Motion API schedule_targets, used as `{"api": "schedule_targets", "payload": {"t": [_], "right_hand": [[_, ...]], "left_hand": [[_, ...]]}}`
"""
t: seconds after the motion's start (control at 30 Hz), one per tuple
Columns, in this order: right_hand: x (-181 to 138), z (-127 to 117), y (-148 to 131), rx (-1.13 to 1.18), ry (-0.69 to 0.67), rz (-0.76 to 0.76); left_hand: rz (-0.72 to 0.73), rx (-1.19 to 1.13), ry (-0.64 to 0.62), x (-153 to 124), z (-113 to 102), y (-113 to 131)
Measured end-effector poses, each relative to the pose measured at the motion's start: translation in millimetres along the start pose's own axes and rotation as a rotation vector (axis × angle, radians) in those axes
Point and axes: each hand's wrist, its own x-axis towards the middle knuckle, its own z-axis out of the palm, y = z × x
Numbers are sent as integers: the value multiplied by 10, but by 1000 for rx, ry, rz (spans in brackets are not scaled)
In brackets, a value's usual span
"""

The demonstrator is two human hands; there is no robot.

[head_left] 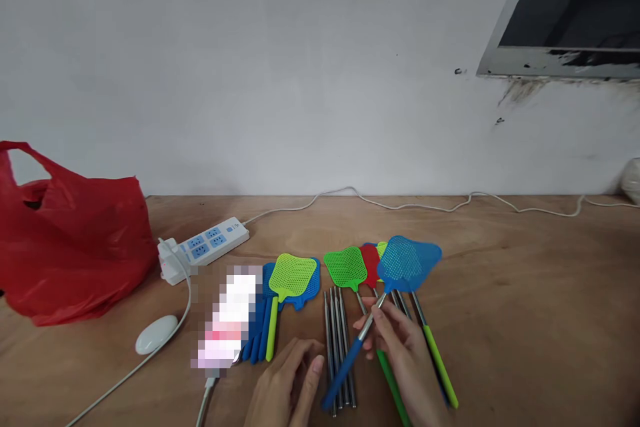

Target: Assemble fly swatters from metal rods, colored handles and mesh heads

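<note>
My right hand [400, 347] grips a blue fly swatter [343, 373] by its metal rod, between thumb and fingers. Its mesh head points away from me, and its blue handle slants down over several bare metal rods [335, 333]. Just left of those rods is my left hand [287, 383], fingers curved and thumb apart, with nothing seen in it. Beneath and beside my right hand lie more fly swatters, with a green head [346, 267] and a red head [370, 263] showing. Further left are a loose yellow-green swatter head [291, 275] over blue ones, and several blue handles [256, 337] beside a yellow-green handle [271, 330].
A blurred, lit phone [227, 320] on a cable lies left of the handles. Behind it sits a white power strip [215, 243], its cord along the wall. A white mouse-like object [156, 335] and a red plastic bag [75, 247] are at the left.
</note>
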Motion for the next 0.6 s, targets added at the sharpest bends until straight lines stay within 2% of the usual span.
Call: {"api": "schedule_targets", "payload": {"t": [0.1,0.17,0.23,0.4,0.6], "right_hand": [[145,-206,-77,-250,67,-71],[253,-314,-109,-386,118,-141],[355,-386,-109,-531,105,-204],[497,-448,-16,-1037,113,-391],[498,-434,36,-1344,181,-457]], "left_hand": [[19,50,53,-12,-26,-103],[39,68,13,-10,12,-154],[44,82,-33,-6,76,-188],[64,111,-46,-11,199,-271],[74,139,-39,-13,220,-302]]}}
